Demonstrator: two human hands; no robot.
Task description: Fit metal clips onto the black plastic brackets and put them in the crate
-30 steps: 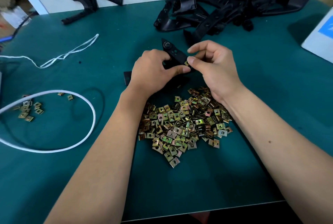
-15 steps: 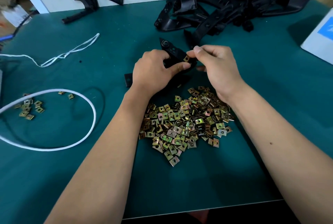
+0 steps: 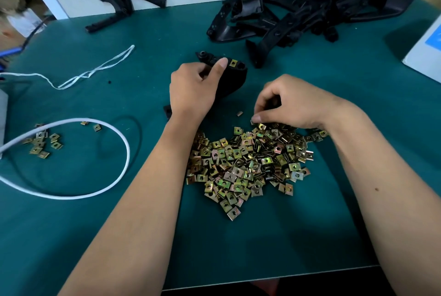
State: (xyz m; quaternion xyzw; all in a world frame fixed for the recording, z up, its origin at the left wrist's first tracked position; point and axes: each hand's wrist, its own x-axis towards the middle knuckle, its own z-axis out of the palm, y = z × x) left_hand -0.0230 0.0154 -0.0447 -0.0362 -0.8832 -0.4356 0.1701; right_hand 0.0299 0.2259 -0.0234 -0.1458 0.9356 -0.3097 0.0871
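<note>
One clip (image 3: 233, 63) now sits on the bracket (image 3: 235, 78) the left hand (image 3: 193, 88) grips; right fingers (image 3: 256, 118) have dropped, pinching into the clip pile (image 3: 248, 164).

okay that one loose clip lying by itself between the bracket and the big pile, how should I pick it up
Pinch the lone clip across its two long sides, coming straight down from above. It lies flat on the green mat, apart from the pile of clips, so nothing crowds it. The right hand is nearest, while the left hand holds the bracket. Which way its open end faces is too small to tell.
</note>
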